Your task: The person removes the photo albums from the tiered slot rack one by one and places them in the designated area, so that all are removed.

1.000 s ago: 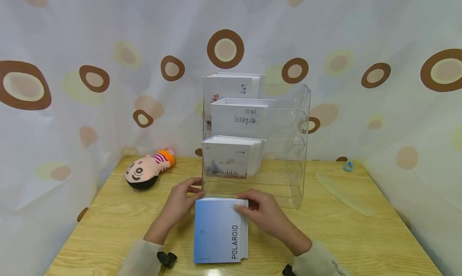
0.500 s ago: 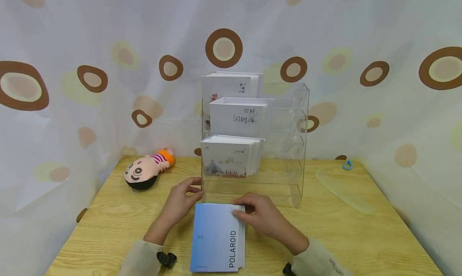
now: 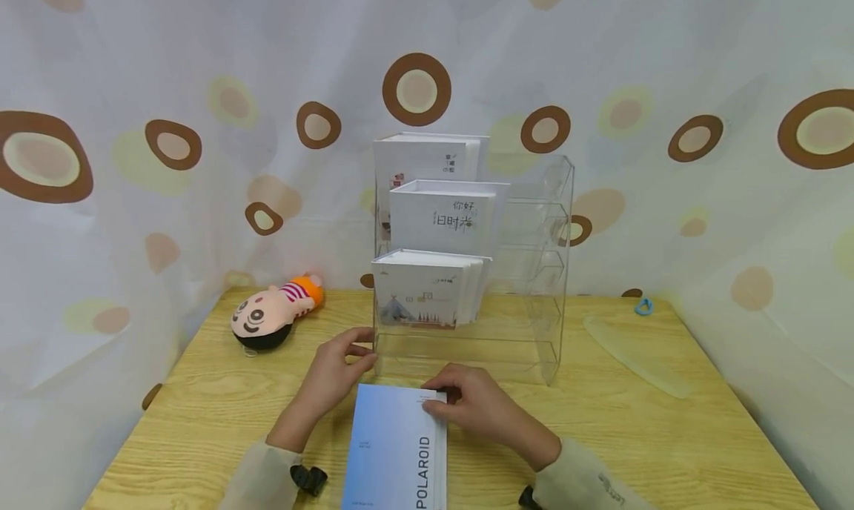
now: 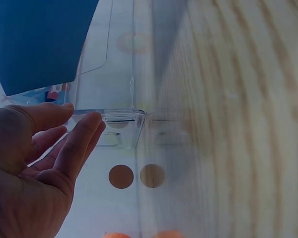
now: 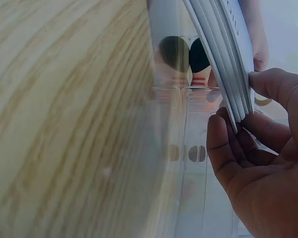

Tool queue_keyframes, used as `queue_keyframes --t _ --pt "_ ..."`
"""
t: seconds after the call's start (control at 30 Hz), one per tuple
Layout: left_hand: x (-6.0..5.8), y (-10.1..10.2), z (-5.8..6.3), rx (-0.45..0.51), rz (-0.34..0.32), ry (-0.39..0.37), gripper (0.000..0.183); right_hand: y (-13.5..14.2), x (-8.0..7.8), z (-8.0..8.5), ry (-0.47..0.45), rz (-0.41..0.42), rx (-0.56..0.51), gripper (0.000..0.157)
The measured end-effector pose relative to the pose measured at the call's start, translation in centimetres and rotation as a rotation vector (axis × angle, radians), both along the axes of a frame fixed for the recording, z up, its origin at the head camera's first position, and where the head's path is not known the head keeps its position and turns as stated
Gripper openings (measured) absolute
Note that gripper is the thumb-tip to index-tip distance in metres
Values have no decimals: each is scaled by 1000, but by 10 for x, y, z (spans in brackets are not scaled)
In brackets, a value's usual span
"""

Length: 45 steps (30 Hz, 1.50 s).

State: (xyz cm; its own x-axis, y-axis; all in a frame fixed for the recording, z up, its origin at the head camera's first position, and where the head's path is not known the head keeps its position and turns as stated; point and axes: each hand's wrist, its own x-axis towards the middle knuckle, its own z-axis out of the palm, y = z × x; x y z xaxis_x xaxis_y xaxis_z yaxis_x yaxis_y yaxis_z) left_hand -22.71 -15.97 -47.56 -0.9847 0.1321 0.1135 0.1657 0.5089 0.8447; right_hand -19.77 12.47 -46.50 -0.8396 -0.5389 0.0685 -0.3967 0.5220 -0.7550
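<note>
At the desk (image 3: 207, 414), left hand (image 3: 333, 369) pinches clear rack (image 3: 467, 345), right hand (image 3: 477, 400) blue book (image 3: 390, 451). Positioning seems underway; next calls for steadiness.

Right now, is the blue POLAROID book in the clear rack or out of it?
Out: in the head view, the right hand pinches the blue book in front of the clear rack.

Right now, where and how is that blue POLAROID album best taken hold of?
The blue POLAROID album is probably best pinched at its far right corner, coming from the right: its layered page edges show on that side. The right grip pinches it there, thumb on the front cover, fingers behind.
</note>
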Motion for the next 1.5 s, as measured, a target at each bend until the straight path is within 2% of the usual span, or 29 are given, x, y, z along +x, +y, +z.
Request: queue_keyframes --t 0.33,0.73,1.17,1.5 --pt "2 0 -1 -1 4 -11 44 -4 -3 -6 5 4 28 27" --pt "2 2 -4 -5 25 -24 44 -4 -2 -17 -40 -1 25 28" --pt "1 2 0 2 17 -24 45 -7 -3 -15 -65 -39 51 33" --pt "2 0 0 0 3 3 43 -10 -1 -16 -86 -101 44 33"
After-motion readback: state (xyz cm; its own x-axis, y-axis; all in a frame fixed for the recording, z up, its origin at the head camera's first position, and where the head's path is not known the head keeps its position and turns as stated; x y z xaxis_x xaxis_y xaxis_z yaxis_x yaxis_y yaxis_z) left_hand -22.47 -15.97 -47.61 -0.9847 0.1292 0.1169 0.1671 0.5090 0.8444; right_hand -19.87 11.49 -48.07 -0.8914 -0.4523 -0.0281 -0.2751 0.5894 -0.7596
